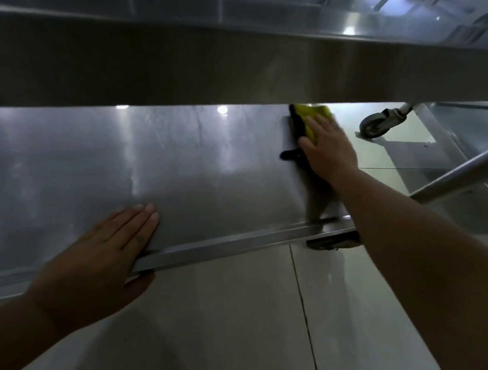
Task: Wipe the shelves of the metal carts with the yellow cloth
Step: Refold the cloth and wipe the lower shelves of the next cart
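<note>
A yellow cloth (312, 115) with a black edge lies on the lower shelf (120, 158) of the metal cart, near its far right corner. My right hand (328, 148) presses flat on the cloth with straight fingers, covering most of it. My left hand (105, 246) rests on the shelf's front rim, fingers straight on the steel and thumb hanging under the edge. The upper shelf (189, 60) crosses the top of the view and hides the back of the lower one.
A second cart's caster wheel (375, 124) and slanted metal leg (470, 171) stand at the right on the pale tiled floor (239, 318). A dark caster (332, 242) sits under the lower shelf's right front corner.
</note>
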### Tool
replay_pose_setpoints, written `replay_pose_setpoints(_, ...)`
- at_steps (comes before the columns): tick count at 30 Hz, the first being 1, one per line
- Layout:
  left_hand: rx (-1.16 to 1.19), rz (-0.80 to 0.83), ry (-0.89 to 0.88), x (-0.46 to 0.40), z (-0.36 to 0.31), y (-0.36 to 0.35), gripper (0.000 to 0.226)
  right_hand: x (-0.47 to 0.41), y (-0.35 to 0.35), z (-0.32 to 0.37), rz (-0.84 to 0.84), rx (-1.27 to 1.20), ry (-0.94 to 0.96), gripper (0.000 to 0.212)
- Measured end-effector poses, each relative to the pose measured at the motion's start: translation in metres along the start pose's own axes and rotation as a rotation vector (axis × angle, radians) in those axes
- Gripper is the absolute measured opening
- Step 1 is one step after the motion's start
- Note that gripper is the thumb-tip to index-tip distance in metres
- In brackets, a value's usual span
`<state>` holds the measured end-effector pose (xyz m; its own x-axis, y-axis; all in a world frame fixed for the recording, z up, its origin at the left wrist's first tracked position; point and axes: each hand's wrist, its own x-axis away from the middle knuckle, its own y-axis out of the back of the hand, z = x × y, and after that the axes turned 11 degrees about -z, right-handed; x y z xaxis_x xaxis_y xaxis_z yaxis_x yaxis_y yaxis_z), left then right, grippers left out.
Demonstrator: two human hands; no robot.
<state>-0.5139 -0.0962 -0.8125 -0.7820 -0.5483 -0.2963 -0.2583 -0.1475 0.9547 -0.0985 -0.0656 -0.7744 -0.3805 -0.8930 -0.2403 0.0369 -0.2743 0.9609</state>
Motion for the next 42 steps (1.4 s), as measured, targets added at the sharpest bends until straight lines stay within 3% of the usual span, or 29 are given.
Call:
replay_pose_setpoints(5,-0.007,-0.009,0.02,0.004,0.002,-0.002,0.074,0.043,0.002,0.01,-0.012,0.118,-0.186,0.06)
replay_pose_setpoints(8,0.071,-0.034,0.127,0.008,0.008,0.008,0.082,0.065,0.002,0.045,0.022,0.097,-0.354,0.063)
replay_pose_setpoints(11,0.083,-0.091,0.172,0.033,0.033,0.029,0.082,0.067,0.003,0.093,0.04,0.108,-0.377,0.062)
replay_pose_setpoints(18,-0.111,0.071,0.336,0.162,0.147,0.07,0.086,0.061,-0.027,0.261,0.053,0.069,-0.076,0.057)
replay_pose_setpoints(25,-0.142,0.052,0.382,0.192,0.177,0.07,0.088,0.076,-0.055,0.445,0.094,-0.038,0.197,0.061)
replay_pose_setpoints(29,-0.154,0.031,0.429,0.201,0.185,0.069,0.09,0.105,-0.058,0.522,0.154,-0.062,0.503,0.061)
replay_pose_setpoints(32,-0.155,-0.039,0.463,0.206,0.184,0.07,0.089,0.122,-0.057,0.522,0.188,-0.049,0.702,0.058)
replay_pose_setpoints(35,-0.163,-0.06,0.461,0.208,0.181,0.069,0.088,0.126,-0.054,0.477,0.165,-0.091,0.77,0.059)
replay_pose_setpoints(42,-0.139,-0.071,0.43,0.202,0.178,0.061,0.09,0.103,-0.023,0.3,0.127,-0.044,0.234,0.059)
